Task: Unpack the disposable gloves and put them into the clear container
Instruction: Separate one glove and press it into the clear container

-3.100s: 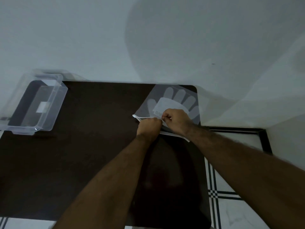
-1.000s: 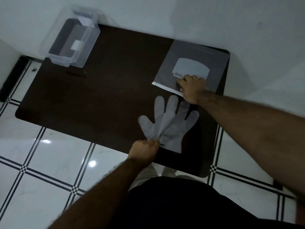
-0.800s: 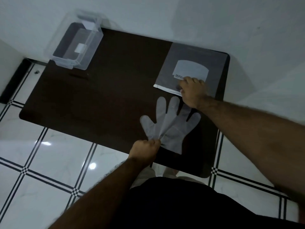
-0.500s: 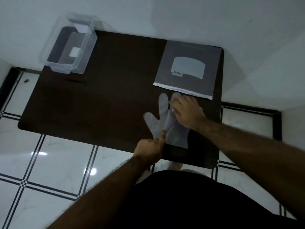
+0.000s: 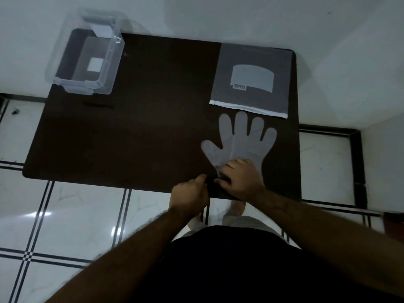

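Translucent plastic disposable gloves [image 5: 240, 145]: now out of flat grey zip pouch [image 5: 251, 79]; right hand [image 5: 240, 180] shifted from pouch, pressing cuff; left hand [image 5: 190, 191] pinching cuff edge; clear plastic container [image 5: 85, 55] awaits

gloves [image 5: 242, 142]: thin translucent plastic film, smooth, greyish | pouch [image 5: 251, 79]: frosted matt plastic w/ pale paper-like label | container [image 5: 85, 55]: clear hard plastic, glossy | table [image 5: 142, 119]: dark, smooth, matt-ish top | floor [image 5: 83, 215]: white tiles, glossy w/ glare spots
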Demonstrator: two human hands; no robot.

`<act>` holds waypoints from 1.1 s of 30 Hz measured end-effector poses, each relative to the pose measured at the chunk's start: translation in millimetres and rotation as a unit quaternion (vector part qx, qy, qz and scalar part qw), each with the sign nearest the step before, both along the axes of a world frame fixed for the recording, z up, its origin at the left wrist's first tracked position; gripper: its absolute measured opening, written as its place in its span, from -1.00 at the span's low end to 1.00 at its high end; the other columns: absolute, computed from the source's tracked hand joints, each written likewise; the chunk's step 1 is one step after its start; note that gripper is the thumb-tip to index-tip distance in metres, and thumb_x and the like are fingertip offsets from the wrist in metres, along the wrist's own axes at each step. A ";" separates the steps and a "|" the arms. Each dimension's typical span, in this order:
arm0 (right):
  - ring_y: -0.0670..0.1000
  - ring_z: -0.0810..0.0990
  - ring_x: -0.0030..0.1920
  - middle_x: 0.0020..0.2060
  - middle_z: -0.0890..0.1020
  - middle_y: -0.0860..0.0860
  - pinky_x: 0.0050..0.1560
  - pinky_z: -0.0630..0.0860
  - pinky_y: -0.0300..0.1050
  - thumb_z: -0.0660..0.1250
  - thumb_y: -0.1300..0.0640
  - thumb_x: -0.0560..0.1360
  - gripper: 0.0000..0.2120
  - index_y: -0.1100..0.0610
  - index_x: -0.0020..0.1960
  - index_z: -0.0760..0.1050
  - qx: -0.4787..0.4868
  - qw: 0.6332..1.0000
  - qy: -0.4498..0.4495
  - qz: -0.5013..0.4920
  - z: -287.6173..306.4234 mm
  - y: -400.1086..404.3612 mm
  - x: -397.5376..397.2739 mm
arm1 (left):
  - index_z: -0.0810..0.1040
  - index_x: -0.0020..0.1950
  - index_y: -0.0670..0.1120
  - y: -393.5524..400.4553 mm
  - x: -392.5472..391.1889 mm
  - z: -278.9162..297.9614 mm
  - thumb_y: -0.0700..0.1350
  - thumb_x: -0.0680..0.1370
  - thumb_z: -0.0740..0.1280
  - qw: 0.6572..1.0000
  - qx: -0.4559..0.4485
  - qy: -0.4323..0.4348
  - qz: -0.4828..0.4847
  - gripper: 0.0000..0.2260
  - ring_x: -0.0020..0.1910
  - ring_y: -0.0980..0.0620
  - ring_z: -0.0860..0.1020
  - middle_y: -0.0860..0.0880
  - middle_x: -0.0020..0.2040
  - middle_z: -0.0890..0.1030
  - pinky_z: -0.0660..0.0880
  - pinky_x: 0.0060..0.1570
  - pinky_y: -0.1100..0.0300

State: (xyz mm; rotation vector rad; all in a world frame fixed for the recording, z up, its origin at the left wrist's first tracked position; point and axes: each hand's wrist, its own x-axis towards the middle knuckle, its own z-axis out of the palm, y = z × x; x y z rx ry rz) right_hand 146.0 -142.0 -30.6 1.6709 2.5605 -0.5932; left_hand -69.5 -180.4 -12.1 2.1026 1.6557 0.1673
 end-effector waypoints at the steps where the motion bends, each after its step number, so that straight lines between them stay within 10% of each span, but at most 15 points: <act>1: 0.02 0.54 0.06 0.02 0.61 -0.05 0.16 0.46 0.07 0.20 -0.28 0.59 -0.62 -0.03 0.12 0.60 0.001 1.000 -0.001 -0.007 -0.1 0.6 -4.7 | 0.60 0.35 -0.04 1.4 -3.9 0.0 -0.02 0.69 0.28 1.000 -0.004 -0.005 0.007 -0.73 -0.22 -0.05 0.68 -0.02 -0.11 0.73 0.36 -0.27 0.19; 11: 0.00 0.58 -0.08 -0.12 0.64 0.00 0.08 0.56 0.12 0.24 0.02 0.65 -0.80 0.06 0.00 0.60 0.015 0.986 0.127 -0.108 -8.6 -6.7 -12.5 | 0.66 0.26 0.02 16.2 -9.8 -4.2 -0.06 0.67 0.37 0.969 -0.140 -0.153 0.132 -0.81 -0.22 0.25 0.61 0.15 -0.11 0.69 0.44 -0.23 0.43; 20: -0.07 0.64 -0.06 -0.11 0.66 -0.06 0.01 0.62 -0.12 0.41 0.10 0.65 -0.93 0.04 -0.01 0.61 -0.106 0.882 0.306 -0.342 8.6 -7.8 -0.7 | 0.74 0.07 -0.08 37.8 28.8 -0.1 -0.19 0.60 0.49 0.775 -0.337 -0.418 0.332 -0.92 -0.01 -0.05 0.76 -0.12 0.01 0.76 0.72 0.02 0.04; 28: -0.09 0.66 -0.03 -0.06 0.67 -0.04 -0.04 0.57 -0.24 0.39 0.13 0.66 -0.94 0.04 0.01 0.62 -0.178 0.826 0.349 -0.405 18.5 -5.8 4.2 | 0.71 0.17 0.00 48.9 46.6 -1.6 -0.12 0.66 0.39 0.946 -0.184 -0.220 0.154 -0.86 -0.01 0.17 0.65 0.06 0.07 0.72 0.61 0.08 0.20; 33: 0.01 0.67 0.02 -0.02 0.67 0.04 0.02 0.66 -0.08 0.39 0.11 0.66 -0.91 0.12 0.04 0.63 -0.181 0.806 0.355 -0.437 16.7 0.2 8.1 | 0.67 0.20 -0.01 60.5 51.4 1.7 -0.05 0.69 0.28 0.996 -0.027 -0.066 -0.061 -0.80 0.22 -0.01 0.58 -0.01 0.20 0.67 0.46 0.31 0.07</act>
